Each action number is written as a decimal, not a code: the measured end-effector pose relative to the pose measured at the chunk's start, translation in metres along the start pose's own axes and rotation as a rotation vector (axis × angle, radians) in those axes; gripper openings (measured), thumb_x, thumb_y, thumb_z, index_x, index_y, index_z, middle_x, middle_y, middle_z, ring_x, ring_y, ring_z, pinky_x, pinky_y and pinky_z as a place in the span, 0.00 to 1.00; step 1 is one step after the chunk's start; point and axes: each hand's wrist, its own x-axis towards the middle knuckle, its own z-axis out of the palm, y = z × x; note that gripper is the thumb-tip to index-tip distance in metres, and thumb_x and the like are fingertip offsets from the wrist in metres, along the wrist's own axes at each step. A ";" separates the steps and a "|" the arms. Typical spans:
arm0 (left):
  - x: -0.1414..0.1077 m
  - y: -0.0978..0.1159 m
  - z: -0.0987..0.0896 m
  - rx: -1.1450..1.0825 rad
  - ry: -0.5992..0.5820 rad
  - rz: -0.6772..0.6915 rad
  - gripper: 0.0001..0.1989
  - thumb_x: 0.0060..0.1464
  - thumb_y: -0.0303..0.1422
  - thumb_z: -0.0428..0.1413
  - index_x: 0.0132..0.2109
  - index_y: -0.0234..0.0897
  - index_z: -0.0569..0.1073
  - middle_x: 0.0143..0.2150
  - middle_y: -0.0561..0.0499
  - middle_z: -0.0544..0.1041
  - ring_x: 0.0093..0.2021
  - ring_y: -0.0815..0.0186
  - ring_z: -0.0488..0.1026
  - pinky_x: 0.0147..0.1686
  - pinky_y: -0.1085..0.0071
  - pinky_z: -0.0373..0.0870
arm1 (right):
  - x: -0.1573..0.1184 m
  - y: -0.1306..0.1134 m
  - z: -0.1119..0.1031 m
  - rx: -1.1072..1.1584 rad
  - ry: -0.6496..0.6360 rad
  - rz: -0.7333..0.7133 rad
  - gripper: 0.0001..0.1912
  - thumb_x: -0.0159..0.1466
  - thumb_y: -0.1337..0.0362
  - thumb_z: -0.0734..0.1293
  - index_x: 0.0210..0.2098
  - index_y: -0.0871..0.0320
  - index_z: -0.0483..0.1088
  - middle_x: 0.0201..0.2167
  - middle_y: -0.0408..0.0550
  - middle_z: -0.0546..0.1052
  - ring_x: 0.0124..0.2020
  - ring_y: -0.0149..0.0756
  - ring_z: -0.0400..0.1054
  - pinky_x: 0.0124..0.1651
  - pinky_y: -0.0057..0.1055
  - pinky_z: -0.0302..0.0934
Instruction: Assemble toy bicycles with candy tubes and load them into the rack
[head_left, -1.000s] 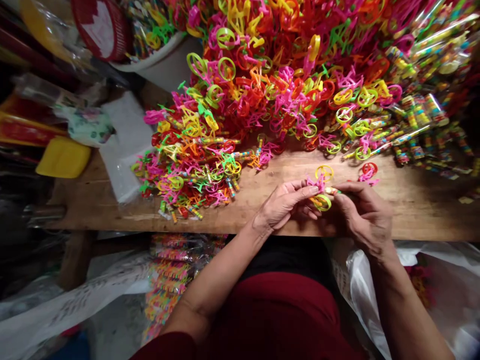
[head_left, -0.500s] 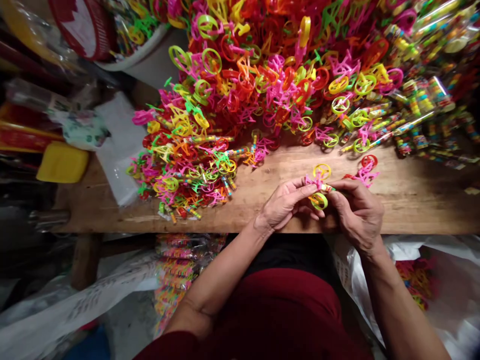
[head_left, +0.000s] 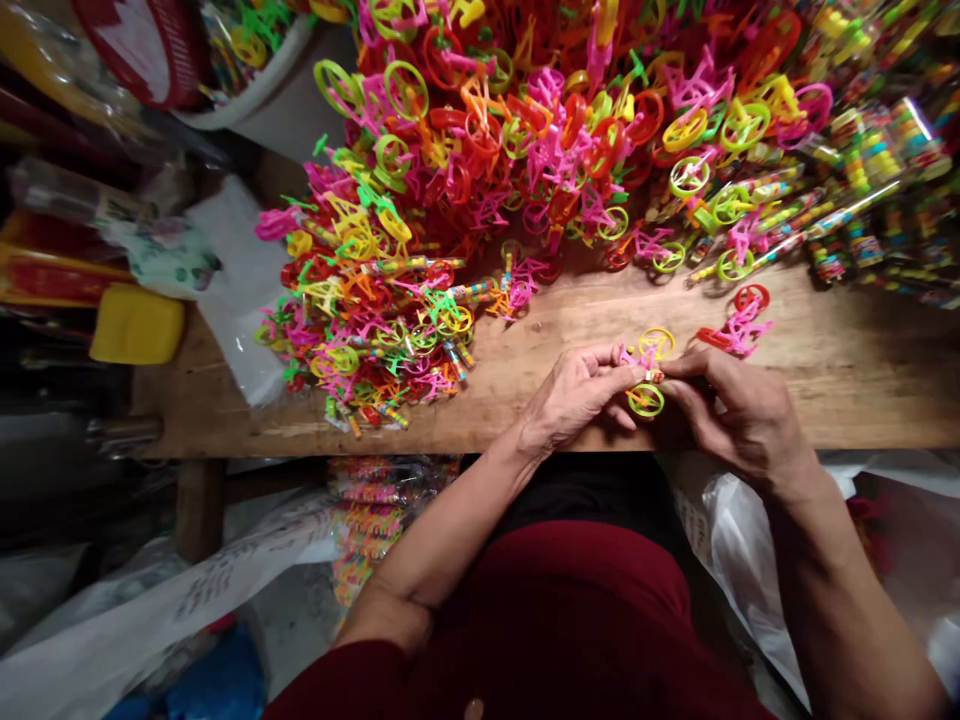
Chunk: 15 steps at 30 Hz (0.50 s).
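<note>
Wooden bench [head_left: 862, 390] (grain showing); toy heap [head_left: 551, 145]; pale bucket [head_left: 296, 95] left.

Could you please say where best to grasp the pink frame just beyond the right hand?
Probably pinch the pink frame by its slim right end, from above: that end juts free, while a red wheel sits on its far side and a red piece on its left.

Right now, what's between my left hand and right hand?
The head view shows a small pink toy with a yellow wheel and green wheel, held by your left hand; your right hand is close beside it.
</note>
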 end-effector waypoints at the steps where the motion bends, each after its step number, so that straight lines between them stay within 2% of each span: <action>1: 0.001 -0.001 0.000 0.003 0.004 -0.004 0.23 0.44 0.46 0.71 0.35 0.31 0.74 0.33 0.49 0.78 0.28 0.69 0.77 0.25 0.75 0.76 | 0.000 0.000 -0.001 -0.009 -0.012 -0.002 0.04 0.66 0.64 0.67 0.38 0.53 0.75 0.32 0.47 0.81 0.30 0.39 0.77 0.34 0.34 0.71; 6: 0.004 -0.007 -0.003 -0.018 -0.011 -0.030 0.24 0.44 0.47 0.72 0.36 0.31 0.74 0.31 0.50 0.78 0.27 0.69 0.77 0.26 0.72 0.78 | 0.002 -0.005 0.008 -0.012 0.044 -0.049 0.04 0.67 0.67 0.66 0.41 0.53 0.73 0.33 0.46 0.81 0.30 0.37 0.76 0.34 0.32 0.70; 9: -0.006 0.007 -0.012 0.043 0.079 0.003 0.22 0.46 0.46 0.71 0.36 0.33 0.74 0.33 0.50 0.80 0.28 0.70 0.77 0.30 0.72 0.78 | 0.013 -0.019 0.019 -0.020 0.010 -0.091 0.08 0.70 0.67 0.64 0.47 0.53 0.72 0.36 0.47 0.81 0.34 0.36 0.76 0.37 0.32 0.71; 11: -0.022 0.030 -0.028 0.180 0.271 0.153 0.18 0.48 0.45 0.69 0.35 0.35 0.76 0.36 0.51 0.81 0.31 0.69 0.78 0.32 0.71 0.78 | 0.023 -0.025 0.021 -0.040 -0.004 -0.090 0.14 0.71 0.63 0.64 0.56 0.53 0.69 0.44 0.51 0.81 0.39 0.38 0.77 0.42 0.35 0.72; 12: -0.032 0.046 -0.040 0.294 0.415 0.259 0.15 0.49 0.43 0.69 0.35 0.37 0.77 0.35 0.52 0.81 0.32 0.68 0.78 0.33 0.70 0.77 | 0.028 -0.025 0.018 -0.060 0.016 -0.081 0.18 0.71 0.61 0.65 0.59 0.54 0.68 0.47 0.53 0.80 0.40 0.39 0.76 0.43 0.36 0.72; 13: -0.043 0.063 -0.054 0.397 0.583 0.418 0.13 0.49 0.41 0.69 0.35 0.39 0.78 0.35 0.54 0.82 0.34 0.66 0.78 0.36 0.67 0.77 | 0.033 -0.021 0.013 -0.096 0.054 -0.067 0.19 0.71 0.61 0.65 0.60 0.54 0.67 0.49 0.53 0.79 0.40 0.39 0.76 0.43 0.37 0.71; 15: -0.067 0.099 -0.088 0.588 0.962 0.707 0.12 0.49 0.42 0.68 0.36 0.42 0.78 0.34 0.56 0.81 0.37 0.59 0.78 0.41 0.56 0.77 | 0.039 -0.007 -0.004 -0.216 0.161 -0.023 0.15 0.71 0.62 0.64 0.56 0.54 0.70 0.45 0.52 0.79 0.36 0.38 0.74 0.42 0.37 0.70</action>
